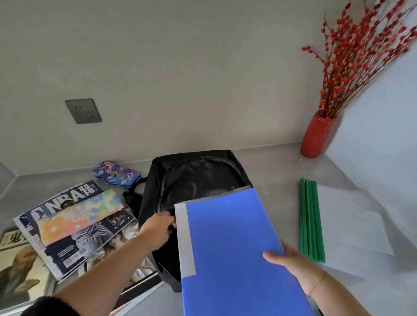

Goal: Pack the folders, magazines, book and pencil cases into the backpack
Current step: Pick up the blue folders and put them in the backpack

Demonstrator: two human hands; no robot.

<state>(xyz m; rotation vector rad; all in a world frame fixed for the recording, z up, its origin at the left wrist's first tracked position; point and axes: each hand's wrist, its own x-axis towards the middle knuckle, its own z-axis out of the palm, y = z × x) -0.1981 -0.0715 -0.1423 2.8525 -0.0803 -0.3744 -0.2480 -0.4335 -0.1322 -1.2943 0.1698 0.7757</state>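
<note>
A black backpack (196,179) lies open on the grey counter. My left hand (160,224) grips its near opening edge. My right hand (293,264) holds a blue folder (233,252) by its right side, with the folder's far end over the bag's mouth. Left of the bag lie overlapping magazines (73,242) with a colourful pencil case (82,213) on top. A blue patterned pencil case (116,173) sits behind them by the wall. A book (10,272) with a portrait cover lies at the far left. Clear folders with green spines (312,220) lie to the right.
A red vase (316,137) with red-berry branches stands in the back right corner. A wall socket (83,111) is on the back wall. Walls close the counter (275,162) in on the left, back and right.
</note>
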